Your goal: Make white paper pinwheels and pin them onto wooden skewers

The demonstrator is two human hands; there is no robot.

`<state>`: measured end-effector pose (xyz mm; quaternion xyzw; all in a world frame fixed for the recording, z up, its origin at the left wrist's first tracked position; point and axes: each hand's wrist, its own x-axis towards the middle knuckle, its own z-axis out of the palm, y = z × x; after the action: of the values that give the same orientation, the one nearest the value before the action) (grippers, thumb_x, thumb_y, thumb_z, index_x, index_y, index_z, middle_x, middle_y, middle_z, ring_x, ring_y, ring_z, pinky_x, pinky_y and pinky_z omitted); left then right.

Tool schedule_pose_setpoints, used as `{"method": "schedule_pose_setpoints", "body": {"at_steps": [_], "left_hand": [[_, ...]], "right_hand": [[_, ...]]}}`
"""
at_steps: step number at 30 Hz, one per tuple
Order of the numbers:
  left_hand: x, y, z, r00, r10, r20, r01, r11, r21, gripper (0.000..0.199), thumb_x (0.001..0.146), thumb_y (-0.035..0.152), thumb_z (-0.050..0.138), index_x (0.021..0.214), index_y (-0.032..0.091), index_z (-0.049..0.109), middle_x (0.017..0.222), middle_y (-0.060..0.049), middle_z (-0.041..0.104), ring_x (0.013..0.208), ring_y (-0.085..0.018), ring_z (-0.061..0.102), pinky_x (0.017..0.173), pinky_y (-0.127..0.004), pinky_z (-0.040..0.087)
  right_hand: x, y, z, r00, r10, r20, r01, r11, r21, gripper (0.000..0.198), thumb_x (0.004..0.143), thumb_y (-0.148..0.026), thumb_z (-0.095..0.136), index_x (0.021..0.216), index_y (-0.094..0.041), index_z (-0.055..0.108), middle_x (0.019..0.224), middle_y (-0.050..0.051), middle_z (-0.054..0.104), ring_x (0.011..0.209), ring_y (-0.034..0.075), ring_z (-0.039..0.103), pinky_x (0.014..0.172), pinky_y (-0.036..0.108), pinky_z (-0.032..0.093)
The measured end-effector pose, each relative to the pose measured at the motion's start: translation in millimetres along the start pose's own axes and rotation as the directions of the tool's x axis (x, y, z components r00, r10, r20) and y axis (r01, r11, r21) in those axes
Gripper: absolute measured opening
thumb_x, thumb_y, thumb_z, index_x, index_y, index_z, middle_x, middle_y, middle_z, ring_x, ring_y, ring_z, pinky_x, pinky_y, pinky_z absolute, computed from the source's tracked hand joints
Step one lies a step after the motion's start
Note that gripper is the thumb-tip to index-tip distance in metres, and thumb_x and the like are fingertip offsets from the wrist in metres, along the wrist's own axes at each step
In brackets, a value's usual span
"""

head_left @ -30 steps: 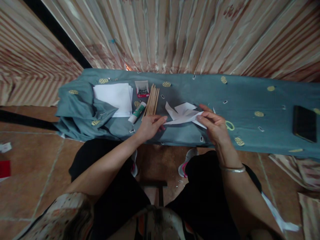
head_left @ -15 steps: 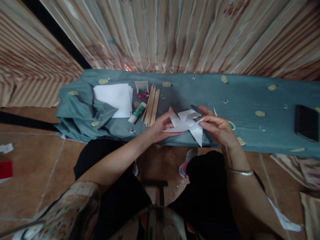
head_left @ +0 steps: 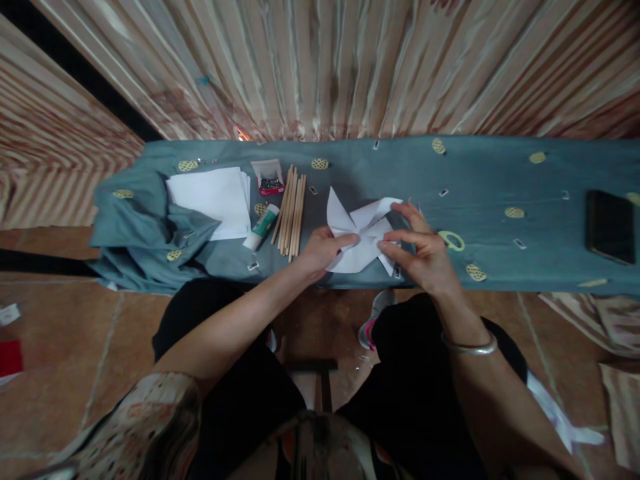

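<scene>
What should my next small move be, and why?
Perhaps smooth the paper at its upper right flap, using your right hand: the edge looks curled there, that hand's fingers are at it, and your left hand has its thumb on the paper.

Long tbl. here, blue-green pineapple-print cover, bunched at L end — a fold laps the white paper stack. Moving R: red-fronted box w/ sm. metal bits, glue stick, wooden sticks bunched close. Then a yellow-green loop — and, far R, dark phone.
</scene>
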<state>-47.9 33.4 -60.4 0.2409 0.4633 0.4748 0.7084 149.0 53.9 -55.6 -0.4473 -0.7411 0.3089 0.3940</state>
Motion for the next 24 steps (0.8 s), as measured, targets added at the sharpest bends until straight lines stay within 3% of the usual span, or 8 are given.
{"method": "schedule_pose_setpoints", "body": {"at_steps": [8,24], "left_hand": [[4,-2,8,0.994,0.096,-0.053,-0.097,0.995,0.001,0.016,0.058,0.014,0.078,0.073,0.012,0.072,0.070,-0.001,0.073,0.060,-0.013,0.063,0.063,-0.025,0.049],[6,-8,9,0.985,0.149,-0.091,-0.141,0.986,0.089,0.016,0.060,0.018,0.079,0.074,0.012,0.073,0.071,-0.002,0.073,0.061,-0.014,0.063,0.063,-0.026,0.049]], "right_hand": [[-1,-6,7,0.998,-0.054,-0.046,0.046,0.988,-0.150,0.008,0.080,-0.034,0.072,0.074,-0.028,0.073,0.145,-0.002,0.053,0.147,0.031,0.029,0.120,0.059,0.021],[-4,-18,14,0.995,-0.061,-0.078,0.035,0.954,-0.298,0.019,0.084,-0.039,0.068,0.070,-0.026,0.070,0.150,-0.003,0.048,0.147,0.036,0.029,0.116,0.063,0.023]]}}
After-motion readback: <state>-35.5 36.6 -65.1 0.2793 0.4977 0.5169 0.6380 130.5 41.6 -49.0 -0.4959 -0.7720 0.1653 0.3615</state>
